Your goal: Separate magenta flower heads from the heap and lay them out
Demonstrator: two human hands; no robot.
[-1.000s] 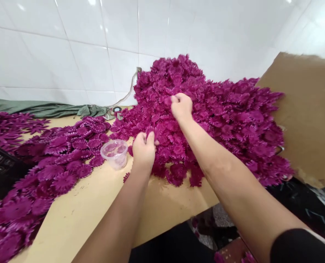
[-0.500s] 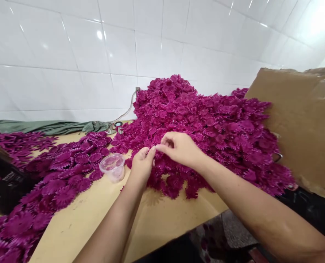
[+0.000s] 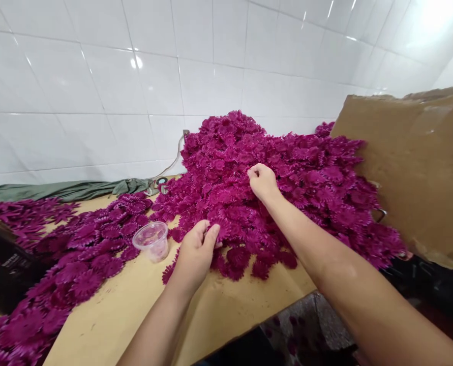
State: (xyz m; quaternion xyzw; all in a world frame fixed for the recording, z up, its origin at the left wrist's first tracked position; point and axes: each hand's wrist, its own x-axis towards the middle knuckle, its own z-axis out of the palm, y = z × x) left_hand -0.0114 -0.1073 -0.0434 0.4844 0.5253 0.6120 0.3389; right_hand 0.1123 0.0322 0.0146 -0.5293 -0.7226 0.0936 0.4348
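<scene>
A tall heap of magenta flower heads point(image 3: 230, 152) with fringed petals rises in front of me. My right hand point(image 3: 263, 181) reaches against the face of the heap, its fingers curled into a pinch; anything between them is hidden. Lower and to the left, my left hand point(image 3: 196, 250) is closed at the heap's front edge, thumb against bent fingers. Flower heads lie right behind its fingertips, so whether it grips one is unclear. A small clear plastic cup point(image 3: 152, 241) stands left of this hand, with pinkish traces inside.
More flower heads point(image 3: 87, 249) spread along the table's point(image 3: 108, 315) left side. A dark printed box point(image 3: 5, 269) sits at far left, green cloth point(image 3: 58, 190) along the wall. A large cardboard sheet point(image 3: 409, 168) leans at right. The table's front edge drops to a dark floor.
My hands, which met at the fingertips, have parted. The right has moved up and away into the heap; the left has moved slightly down. The view has shifted a little.
</scene>
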